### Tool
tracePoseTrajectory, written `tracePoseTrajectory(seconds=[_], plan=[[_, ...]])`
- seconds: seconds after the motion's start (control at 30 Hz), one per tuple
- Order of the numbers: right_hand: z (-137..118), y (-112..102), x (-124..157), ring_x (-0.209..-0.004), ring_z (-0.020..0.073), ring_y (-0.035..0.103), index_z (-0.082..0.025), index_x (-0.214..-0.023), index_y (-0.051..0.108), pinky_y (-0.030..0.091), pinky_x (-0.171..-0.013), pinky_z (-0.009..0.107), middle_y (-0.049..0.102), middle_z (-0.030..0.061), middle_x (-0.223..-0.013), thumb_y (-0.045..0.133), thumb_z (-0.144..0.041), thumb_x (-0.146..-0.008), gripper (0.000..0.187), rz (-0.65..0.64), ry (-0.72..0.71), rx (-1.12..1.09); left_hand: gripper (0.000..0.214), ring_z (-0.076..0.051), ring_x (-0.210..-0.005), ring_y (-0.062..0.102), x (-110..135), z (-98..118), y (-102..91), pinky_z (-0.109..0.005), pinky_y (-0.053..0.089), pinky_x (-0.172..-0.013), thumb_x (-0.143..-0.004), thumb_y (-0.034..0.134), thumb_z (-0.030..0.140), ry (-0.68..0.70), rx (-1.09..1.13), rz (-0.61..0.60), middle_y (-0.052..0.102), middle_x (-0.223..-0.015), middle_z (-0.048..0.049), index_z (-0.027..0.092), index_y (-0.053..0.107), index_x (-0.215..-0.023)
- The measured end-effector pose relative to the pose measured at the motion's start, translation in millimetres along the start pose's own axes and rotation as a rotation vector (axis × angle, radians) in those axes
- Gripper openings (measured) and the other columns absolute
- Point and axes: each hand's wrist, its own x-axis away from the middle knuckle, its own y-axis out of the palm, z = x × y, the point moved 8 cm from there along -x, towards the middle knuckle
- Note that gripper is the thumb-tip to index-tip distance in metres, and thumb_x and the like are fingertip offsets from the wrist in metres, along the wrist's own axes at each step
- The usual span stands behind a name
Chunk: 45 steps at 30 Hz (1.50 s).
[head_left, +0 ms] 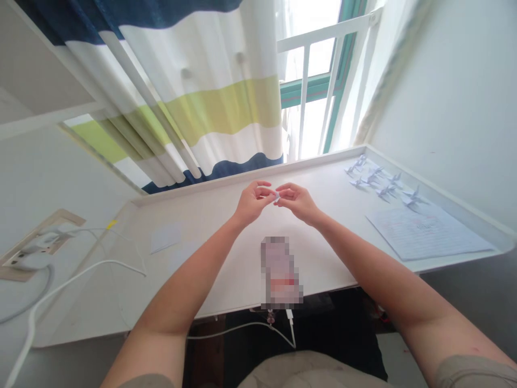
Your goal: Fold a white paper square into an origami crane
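Note:
Both hands meet over the middle of the white desk (pixel 226 269). Between their fingertips is a small piece of folded white paper (pixel 277 196), mostly covered by the fingers. My left hand (pixel 254 203) pinches it from the left with thumb and fingers. From the other side my right hand (pixel 298 202) grips it, fingers bent and close together. Several folded paper cranes (pixel 379 180) stand at the desk's far right. Beneath the hands, near the front edge, lies a blurred-out phone-shaped object (pixel 279 269) with a white cable plug (pixel 290 318) below it.
A lined, written sheet or pad (pixel 428 229) lies at the right. White paper (pixel 166 238) rests at the left. White cables (pixel 100 264) run from a wall socket (pixel 40 242) over the desk's left side. A raised rim (pixel 250 174) borders the back, before a striped curtain (pixel 218 113).

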Motion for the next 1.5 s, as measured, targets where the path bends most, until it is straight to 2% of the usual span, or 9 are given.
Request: tracePoseTrajectory(seconds=[0.13, 0.27, 0.43, 0.6, 0.7, 0.83, 1.2, 1.37, 1.5], plan=[[-38.0, -48.9, 10.2, -0.089, 0.0264, 0.081, -0.023, -0.097, 0.072, 0.062, -0.086, 0.045, 0.083, 0.0056, -0.091, 0.093, -0.04, -0.075, 0.035, 0.044, -0.068, 0.229, 0.034, -0.017, -0.08, 0.076, -24.9, 21.5, 38.9, -0.032, 0.057, -0.079, -0.084, 0.088, 0.029, 0.081, -0.069, -0.112, 0.083, -0.094, -0.0057, 0.018, 0.067, -0.108], [-64.9, -110.1, 36.5, -0.088, 0.026, 0.079, -0.021, -0.086, 0.076, 0.062, -0.09, 0.046, 0.083, 0.0075, -0.089, 0.089, -0.045, -0.078, 0.028, 0.149, -0.122, 0.413, 0.031, -0.018, -0.085, 0.077, -47.7, 36.2, 105.1, -0.033, 0.059, -0.082, -0.087, 0.082, 0.023, 0.159, -0.057, -0.303, 0.083, -0.096, -0.0071, 0.017, 0.067, -0.113], [-62.5, -180.1, 70.9, -0.087, 0.0254, 0.079, -0.021, -0.084, 0.078, 0.063, -0.088, 0.044, 0.082, 0.0071, -0.086, 0.089, -0.048, -0.073, 0.031, 0.231, -0.069, 0.422, 0.032, -0.017, -0.087, 0.076, -67.3, 37.6, 194.4, -0.034, 0.06, -0.089, -0.085, 0.081, 0.017, 0.25, -0.174, -0.451, 0.081, -0.095, -0.0055, 0.018, 0.069, -0.114], [-54.9, -237.7, 87.2, -0.082, 0.0237, 0.075, -0.02, -0.08, 0.075, 0.06, -0.087, 0.042, 0.079, 0.0058, -0.081, 0.086, -0.041, -0.072, 0.026, 0.302, -0.024, 0.484, 0.048, -0.019, -0.096, 0.075, -83.6, 25.2, 249.8, -0.034, 0.06, -0.091, -0.083, 0.083, 0.018, 0.247, -0.253, -0.476, 0.08, -0.108, -0.008, 0.02, 0.067, -0.128], [-52.4, -263.2, 88.2, -0.083, 0.0233, 0.072, -0.02, -0.077, 0.073, 0.057, -0.085, 0.039, 0.078, 0.0053, -0.082, 0.083, -0.036, -0.074, 0.019, 0.376, -0.026, 0.605, 0.042, -0.021, -0.096, 0.076, -94.1, 11.4, 262.6, -0.035, 0.06, -0.09, -0.087, 0.081, 0.023, 0.194, -0.273, -0.473, 0.081, -0.11, -0.0112, 0.017, 0.069, -0.126], [-35.6, -284.4, 83.6, -0.078, 0.0204, 0.066, -0.019, -0.076, 0.074, 0.052, -0.079, 0.035, 0.074, 0.0028, -0.077, 0.079, -0.027, -0.073, 0.01, 0.42, 0.03, 0.696, 0.016, -0.022, -0.095, 0.076, -104.5, -13.1, 275.0, -0.039, 0.06, -0.094, -0.09, 0.076, 0.023, 0.122, -0.32, -0.516, 0.083, -0.105, -0.0118, 0.015, 0.076, -0.103], [-2.0, -305.6, 73.2, -0.076, 0.0198, 0.064, -0.018, -0.082, 0.075, 0.05, -0.078, 0.033, 0.075, 0.0036, -0.08, 0.069, -0.015, -0.075, 0.01, 0.438, 0.156, 0.888, 0.009, -0.023, -0.093, 0.074, -128.0, -54.5, 304.5, -0.038, 0.057, -0.096, -0.089, 0.071, 0.022, 0.072, -0.416, -0.573, 0.082, -0.096, -0.0073, 0.018, 0.078, -0.091], [-3.3, -309.5, 76.1, -0.082, 0.0229, 0.069, -0.017, -0.099, 0.078, 0.054, -0.083, 0.035, 0.08, 0.007, -0.091, 0.072, -0.01, -0.075, 0.025, 0.47, 0.212, 0.939, 0.025, -0.023, -0.085, 0.073, -131.0, -60.8, 292.6, -0.037, 0.059, -0.084, -0.087, 0.069, 0.017, -0.022, -0.402, -0.558, 0.081, -0.094, -0.0082, 0.017, 0.078, -0.11], [-21.3, -299.4, 91.2, -0.088, 0.025, 0.074, -0.017, -0.118, 0.077, 0.055, -0.088, 0.036, 0.082, 0.0083, -0.1, 0.07, -0.006, -0.078, 0.042, 0.519, 0.167, 0.967, 0.029, -0.024, -0.086, 0.074, -123.2, -58.2, 254.4, -0.036, 0.059, -0.076, -0.086, 0.07, 0.018, -0.076, -0.386, -0.534, 0.083, -0.102, -0.0127, 0.016, 0.076, -0.114]])
